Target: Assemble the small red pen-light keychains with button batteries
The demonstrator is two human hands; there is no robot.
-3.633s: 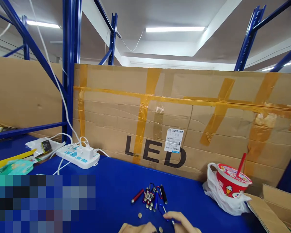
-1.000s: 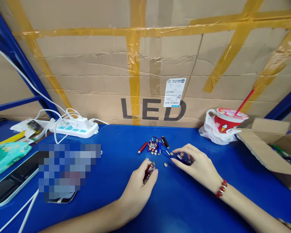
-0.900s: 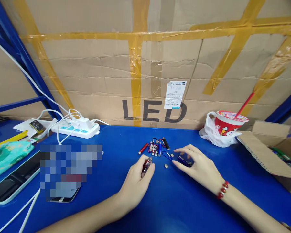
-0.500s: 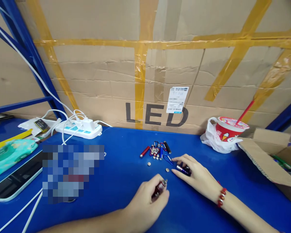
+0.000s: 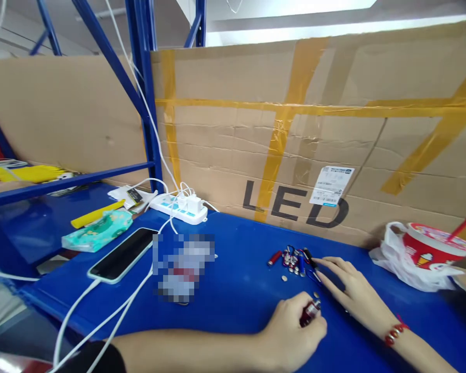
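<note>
We noted a smooth blue tabletop (image 5: 233, 290) and a small red metallic cylindrical torch (image 5: 309, 313). The left hand (image 5: 295, 331) was curled tightly around that torch. The right hand (image 5: 351, 292), fingers loosely spread, lay flat just beyond it, fingertips near a cluster of similar little torches (image 5: 295, 258) and round button cells (image 5: 284, 278).

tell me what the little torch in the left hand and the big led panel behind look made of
Little torch in the left hand: probably anodised metal, going by its glossy red barrel and silvery tip. LED panel: corrugated cardboard, matte brown, creased, patched with yellowish tape.
</note>
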